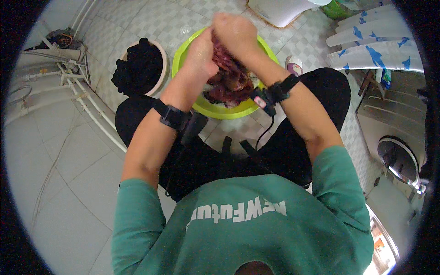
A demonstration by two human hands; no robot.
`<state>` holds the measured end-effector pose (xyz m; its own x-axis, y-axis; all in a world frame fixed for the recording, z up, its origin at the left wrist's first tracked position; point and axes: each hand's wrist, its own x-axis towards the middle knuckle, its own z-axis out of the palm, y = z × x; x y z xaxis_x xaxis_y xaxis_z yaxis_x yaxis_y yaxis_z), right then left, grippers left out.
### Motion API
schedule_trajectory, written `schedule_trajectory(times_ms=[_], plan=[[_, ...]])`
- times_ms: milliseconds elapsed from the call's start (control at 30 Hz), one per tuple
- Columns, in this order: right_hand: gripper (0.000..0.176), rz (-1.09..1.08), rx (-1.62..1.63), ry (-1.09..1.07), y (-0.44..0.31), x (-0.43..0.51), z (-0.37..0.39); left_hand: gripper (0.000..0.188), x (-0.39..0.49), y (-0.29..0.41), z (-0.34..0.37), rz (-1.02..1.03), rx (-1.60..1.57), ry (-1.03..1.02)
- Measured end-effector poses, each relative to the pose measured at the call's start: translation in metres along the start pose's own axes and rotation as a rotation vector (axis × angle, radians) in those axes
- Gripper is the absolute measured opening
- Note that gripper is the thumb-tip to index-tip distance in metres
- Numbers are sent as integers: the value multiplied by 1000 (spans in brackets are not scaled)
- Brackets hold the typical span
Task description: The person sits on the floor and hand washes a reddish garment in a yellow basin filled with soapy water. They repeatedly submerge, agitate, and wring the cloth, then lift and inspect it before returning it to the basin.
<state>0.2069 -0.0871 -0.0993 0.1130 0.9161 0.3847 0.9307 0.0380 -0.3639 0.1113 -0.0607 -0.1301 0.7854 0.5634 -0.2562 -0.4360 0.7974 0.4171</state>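
Note:
A bright green plastic basin (220, 114) stands on the tiled floor between my knees. Dark red wet cloth (228, 80) lies in it, with whitish suds beside the fabric, and part of it rises to my hands. My left hand (202, 51) and my right hand (235, 32) are close together over the basin's far side, both closed on this cloth. The fingertips are largely hidden behind the hands.
Left of the basin is a pale round tub (162, 77) heaped with black cloth (141, 67). White pipes (91, 106) run along the left wall. A shoe (294, 66) shows at the right, below a dolphin-patterned curtain (374, 55). A white fixture (280, 12) stands at the top.

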Motion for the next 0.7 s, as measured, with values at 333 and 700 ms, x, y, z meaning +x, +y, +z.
schedule_trajectory(times_ms=[333,700], plan=[[54,372,841,-394,28,35,-38,26,-12,78,5,77,215,98],[25,-206,1405,-105,-2,53,-152,31,-60,124,154,316,257,-533]])
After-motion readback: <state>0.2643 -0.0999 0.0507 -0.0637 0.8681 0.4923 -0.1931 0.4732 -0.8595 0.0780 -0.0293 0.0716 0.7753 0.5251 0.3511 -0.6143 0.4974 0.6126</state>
